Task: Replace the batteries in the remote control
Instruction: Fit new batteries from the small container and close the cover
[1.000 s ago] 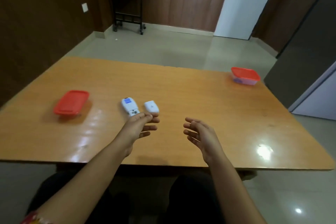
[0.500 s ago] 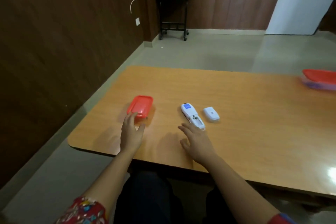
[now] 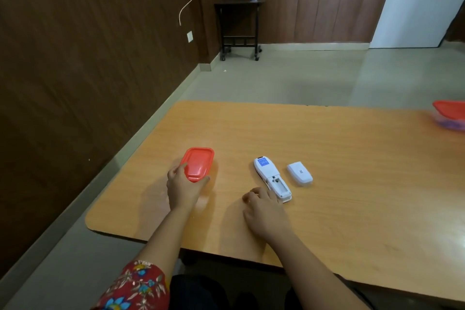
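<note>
At frame centre on the desk the remote control lay, compartment open, judged light, rigid, best gripped by its sides; left hand clasped the red container, right hand rested loosely curled, empty.

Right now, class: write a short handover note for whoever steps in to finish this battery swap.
Left hand: its grip is closing around the near end of the red-lidded box, thumb and fingers on either side; not lifted.
Right hand: resting empty on the table, fingertips just short of the remote.
Remote lies back up, compartment open and apparently empty. Its cover lies just right of it, apart.
A second red-lidded box sits at the far right edge.
Done: cover off.
Left: fit new batteries (none visible), refit the cover.
</note>
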`<action>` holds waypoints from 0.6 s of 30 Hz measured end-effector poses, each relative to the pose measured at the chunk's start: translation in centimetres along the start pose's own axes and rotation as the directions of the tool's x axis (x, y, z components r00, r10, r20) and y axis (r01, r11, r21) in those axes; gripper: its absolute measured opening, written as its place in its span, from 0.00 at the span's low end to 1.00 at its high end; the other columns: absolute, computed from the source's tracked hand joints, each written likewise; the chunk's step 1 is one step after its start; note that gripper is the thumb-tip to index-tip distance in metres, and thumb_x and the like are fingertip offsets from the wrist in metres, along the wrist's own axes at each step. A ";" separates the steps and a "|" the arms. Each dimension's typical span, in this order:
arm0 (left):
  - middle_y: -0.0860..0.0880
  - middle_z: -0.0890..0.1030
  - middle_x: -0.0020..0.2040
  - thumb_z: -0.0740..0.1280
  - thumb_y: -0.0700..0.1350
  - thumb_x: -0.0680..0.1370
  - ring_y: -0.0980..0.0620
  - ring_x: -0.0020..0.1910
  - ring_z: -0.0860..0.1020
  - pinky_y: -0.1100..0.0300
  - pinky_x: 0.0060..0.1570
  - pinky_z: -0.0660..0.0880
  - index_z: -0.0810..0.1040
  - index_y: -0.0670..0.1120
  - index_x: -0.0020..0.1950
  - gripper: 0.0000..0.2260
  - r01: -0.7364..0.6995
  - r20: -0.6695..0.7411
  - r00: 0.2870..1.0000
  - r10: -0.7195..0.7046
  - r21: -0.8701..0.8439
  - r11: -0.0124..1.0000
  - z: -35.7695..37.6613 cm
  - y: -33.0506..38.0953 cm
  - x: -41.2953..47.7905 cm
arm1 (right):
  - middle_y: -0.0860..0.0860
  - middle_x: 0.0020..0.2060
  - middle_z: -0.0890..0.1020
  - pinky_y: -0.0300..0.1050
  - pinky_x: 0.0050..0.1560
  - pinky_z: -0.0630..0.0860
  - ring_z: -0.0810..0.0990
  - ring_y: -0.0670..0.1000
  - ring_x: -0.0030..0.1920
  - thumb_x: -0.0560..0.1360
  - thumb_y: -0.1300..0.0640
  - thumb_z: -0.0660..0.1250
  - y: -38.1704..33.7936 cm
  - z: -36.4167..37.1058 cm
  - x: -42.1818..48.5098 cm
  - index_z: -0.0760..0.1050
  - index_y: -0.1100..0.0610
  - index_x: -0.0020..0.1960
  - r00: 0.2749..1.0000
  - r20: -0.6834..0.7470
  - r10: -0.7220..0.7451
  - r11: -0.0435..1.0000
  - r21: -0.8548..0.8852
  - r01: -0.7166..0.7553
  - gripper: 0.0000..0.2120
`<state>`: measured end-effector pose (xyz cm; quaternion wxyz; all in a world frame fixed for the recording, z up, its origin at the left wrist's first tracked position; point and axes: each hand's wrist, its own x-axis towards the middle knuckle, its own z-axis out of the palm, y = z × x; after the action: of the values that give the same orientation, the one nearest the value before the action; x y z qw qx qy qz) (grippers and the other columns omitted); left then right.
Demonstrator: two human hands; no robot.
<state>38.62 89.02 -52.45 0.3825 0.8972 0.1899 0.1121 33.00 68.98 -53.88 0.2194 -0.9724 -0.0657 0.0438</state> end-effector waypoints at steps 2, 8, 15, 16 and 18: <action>0.46 0.69 0.68 0.76 0.54 0.66 0.44 0.62 0.73 0.53 0.57 0.74 0.73 0.49 0.67 0.31 -0.029 0.007 1.000 0.029 -0.030 0.999 -0.1 0.1 -1.1 | 0.46 0.66 0.68 0.48 0.65 0.63 0.65 0.51 0.66 0.77 0.50 0.57 0.1 0.0 0.1 0.69 0.48 0.65 1.000 -0.002 0.005 1.000 0.007 -0.005 0.17; 0.51 0.67 0.65 0.76 0.55 0.65 0.52 0.55 0.72 0.60 0.48 0.74 0.72 0.55 0.59 0.26 -0.108 0.090 0.990 0.104 0.042 0.993 -0.7 -0.6 -6.5 | 0.47 0.66 0.68 0.50 0.66 0.62 0.65 0.52 0.67 0.76 0.49 0.59 0.3 0.0 0.2 0.70 0.48 0.65 1.000 0.015 0.008 0.999 0.031 -0.009 0.18; 0.57 0.53 0.78 0.69 0.58 0.72 0.54 0.75 0.56 0.57 0.71 0.58 0.67 0.57 0.71 0.29 -0.392 0.244 0.909 0.337 0.232 0.890 -1.8 -1.4 -8.9 | 0.47 0.71 0.63 0.49 0.71 0.58 0.59 0.50 0.72 0.69 0.43 0.68 0.3 -0.1 0.3 0.59 0.48 0.73 0.998 0.064 -0.005 0.997 0.074 0.000 0.36; 0.59 0.54 0.78 0.67 0.58 0.74 0.56 0.76 0.54 0.59 0.71 0.52 0.64 0.58 0.73 0.28 -0.430 0.269 0.891 0.365 0.247 0.868 -1.8 -1.2 -9.0 | 0.47 0.73 0.61 0.48 0.72 0.57 0.58 0.50 0.74 0.67 0.41 0.70 0.3 -0.1 0.5 0.56 0.49 0.75 0.997 0.077 -0.012 0.995 0.104 0.004 0.42; 0.61 0.57 0.77 0.64 0.57 0.76 0.62 0.75 0.53 0.63 0.68 0.44 0.61 0.59 0.74 0.27 -0.482 0.285 0.867 0.409 0.266 0.835 -1.8 -0.9 -8.9 | 0.47 0.76 0.57 0.48 0.73 0.55 0.54 0.50 0.76 0.64 0.39 0.73 0.2 -0.1 1.1 0.49 0.51 0.77 0.995 0.101 -0.023 0.989 0.146 0.008 0.51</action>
<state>29.74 86.98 -52.38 0.2091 0.9742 -0.0524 0.0670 34.09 68.90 -53.91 0.2862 -0.9498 -0.0813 0.0967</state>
